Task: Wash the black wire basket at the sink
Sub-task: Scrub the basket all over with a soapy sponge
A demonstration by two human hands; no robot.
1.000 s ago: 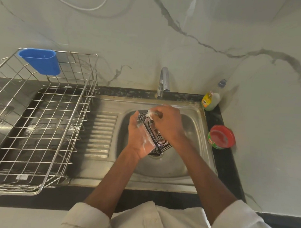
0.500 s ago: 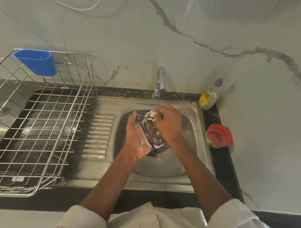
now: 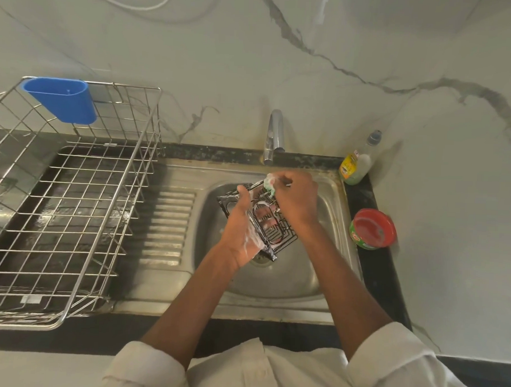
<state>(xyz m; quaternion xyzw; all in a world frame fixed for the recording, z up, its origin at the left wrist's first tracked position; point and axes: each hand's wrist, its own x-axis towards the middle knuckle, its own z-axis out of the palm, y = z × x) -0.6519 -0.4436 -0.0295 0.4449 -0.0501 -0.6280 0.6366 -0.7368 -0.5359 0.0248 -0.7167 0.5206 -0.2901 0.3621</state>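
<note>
Basket (image 3: 279, 231) gripped in my left hand (image 3: 244, 236); right hand (image 3: 296, 199) pinches soapy scrubber (image 3: 269, 184) at its 12 o'clock edge, over the sink (image 3: 289, 281).

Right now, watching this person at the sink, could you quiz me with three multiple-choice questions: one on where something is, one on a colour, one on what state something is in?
1. Where is the blue cup?
A. In the sink bowl
B. Hung on the far rim of the wire drying rack
C. Beside the tap

2. What colour is the lid of the round tub right of the sink?
A. Red
B. Yellow
C. White

3. How is the black wire basket at this moment?
A. Lying in the rack
B. Resting on the counter
C. Held over the sink, soapy

Answers: 1 B, it hangs on the rack's back corner. 2 A, the top is red. 3 C, the left hand grips it while the right hand scrubs it with a scrubber.
</note>
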